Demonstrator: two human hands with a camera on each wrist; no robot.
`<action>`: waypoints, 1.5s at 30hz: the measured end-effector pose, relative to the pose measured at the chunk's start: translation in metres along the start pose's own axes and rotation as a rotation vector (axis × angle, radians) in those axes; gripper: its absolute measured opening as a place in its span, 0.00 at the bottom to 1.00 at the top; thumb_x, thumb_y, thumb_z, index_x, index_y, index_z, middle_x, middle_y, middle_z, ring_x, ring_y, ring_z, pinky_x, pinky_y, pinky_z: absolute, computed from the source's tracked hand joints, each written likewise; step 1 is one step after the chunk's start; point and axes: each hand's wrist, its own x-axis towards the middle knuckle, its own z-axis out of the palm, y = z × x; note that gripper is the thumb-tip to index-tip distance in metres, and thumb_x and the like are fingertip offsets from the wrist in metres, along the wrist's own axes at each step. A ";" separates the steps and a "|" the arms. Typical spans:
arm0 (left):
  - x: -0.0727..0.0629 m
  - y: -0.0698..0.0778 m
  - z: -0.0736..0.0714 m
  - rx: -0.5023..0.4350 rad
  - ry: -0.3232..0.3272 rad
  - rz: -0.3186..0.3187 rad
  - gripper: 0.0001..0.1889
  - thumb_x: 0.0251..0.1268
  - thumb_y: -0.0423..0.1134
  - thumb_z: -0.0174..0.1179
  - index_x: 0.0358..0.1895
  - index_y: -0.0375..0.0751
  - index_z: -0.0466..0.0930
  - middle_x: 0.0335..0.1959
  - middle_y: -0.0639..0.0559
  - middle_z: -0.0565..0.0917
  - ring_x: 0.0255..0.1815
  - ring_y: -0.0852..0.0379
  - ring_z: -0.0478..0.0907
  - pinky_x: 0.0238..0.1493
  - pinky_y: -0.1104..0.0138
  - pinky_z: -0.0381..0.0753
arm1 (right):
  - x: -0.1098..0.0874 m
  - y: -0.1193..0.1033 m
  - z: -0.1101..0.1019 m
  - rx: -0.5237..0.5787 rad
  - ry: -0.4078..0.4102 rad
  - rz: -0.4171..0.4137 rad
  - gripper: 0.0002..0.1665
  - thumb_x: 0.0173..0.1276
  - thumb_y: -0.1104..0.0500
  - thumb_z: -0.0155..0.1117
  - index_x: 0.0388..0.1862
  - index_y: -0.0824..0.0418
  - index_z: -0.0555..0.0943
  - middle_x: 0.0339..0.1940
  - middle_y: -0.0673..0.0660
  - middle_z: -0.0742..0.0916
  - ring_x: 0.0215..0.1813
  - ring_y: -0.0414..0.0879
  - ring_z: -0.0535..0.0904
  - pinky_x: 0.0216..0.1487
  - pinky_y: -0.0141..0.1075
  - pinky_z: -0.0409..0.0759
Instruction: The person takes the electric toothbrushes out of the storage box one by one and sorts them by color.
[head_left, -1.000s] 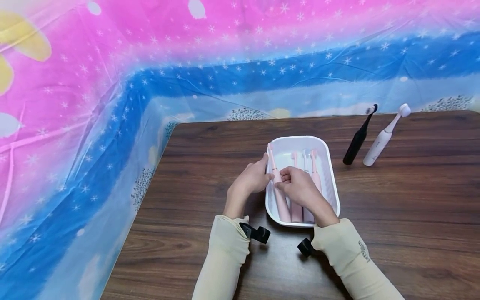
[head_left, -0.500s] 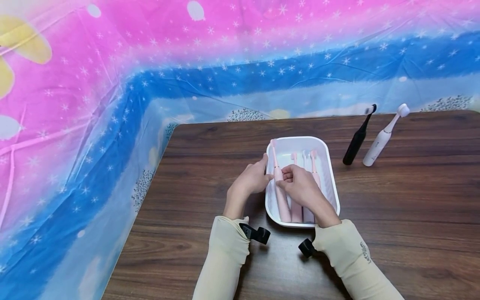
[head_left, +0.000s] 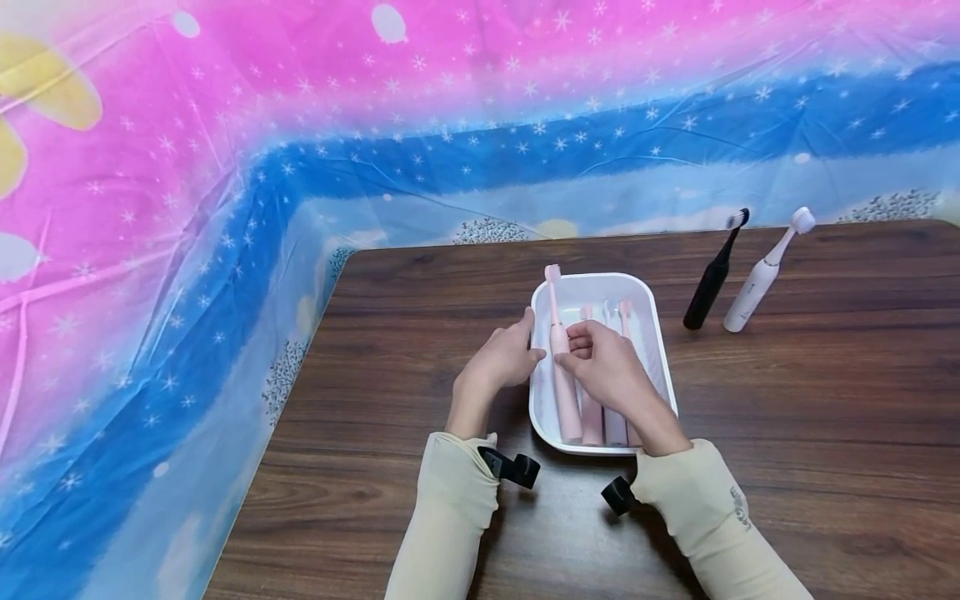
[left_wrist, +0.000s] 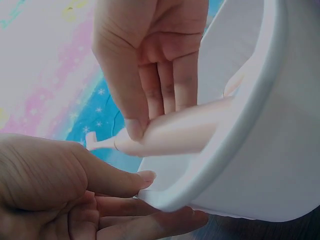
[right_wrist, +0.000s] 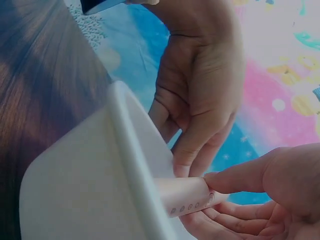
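Inside a white plastic tray (head_left: pixel 603 286), my right hand (head_left: pixel 611 367) pinches a pink electric toothbrush (head_left: pixel 567 408) by the upper handle. Its head end is raised over the tray's far left corner, its base low at the near end. My left hand (head_left: pixel 497 358) grips the tray's left rim; in the left wrist view the thumb is on the inner side and the fingers lie outside. Beside the held brush lie another pink toothbrush (head_left: pixel 592 423), a whitish one (head_left: pixel 615 427) and a further pink one (head_left: pixel 626 315), partly hidden by my right hand.
Behind the tray to the right, a black electric toothbrush (head_left: pixel 708 292) and a white electric toothbrush (head_left: pixel 752 293) stand upright on the brown wooden table (head_left: pixel 825 417). A pink and blue patterned cloth (head_left: pixel 420 150) hangs along the table's back and left edges.
My right hand has lifted the pink toothbrush's head end and shifted it slightly right, away from the tray's left wall. The left hand stays on the rim.
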 end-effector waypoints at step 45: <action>0.000 0.003 0.000 -0.021 -0.049 -0.057 0.36 0.75 0.43 0.47 0.78 0.43 0.38 0.75 0.47 0.59 0.75 0.50 0.56 0.67 0.57 0.65 | -0.022 -0.001 -0.058 0.069 0.243 -0.064 0.22 0.67 0.57 0.63 0.57 0.63 0.74 0.49 0.61 0.84 0.54 0.55 0.80 0.51 0.45 0.75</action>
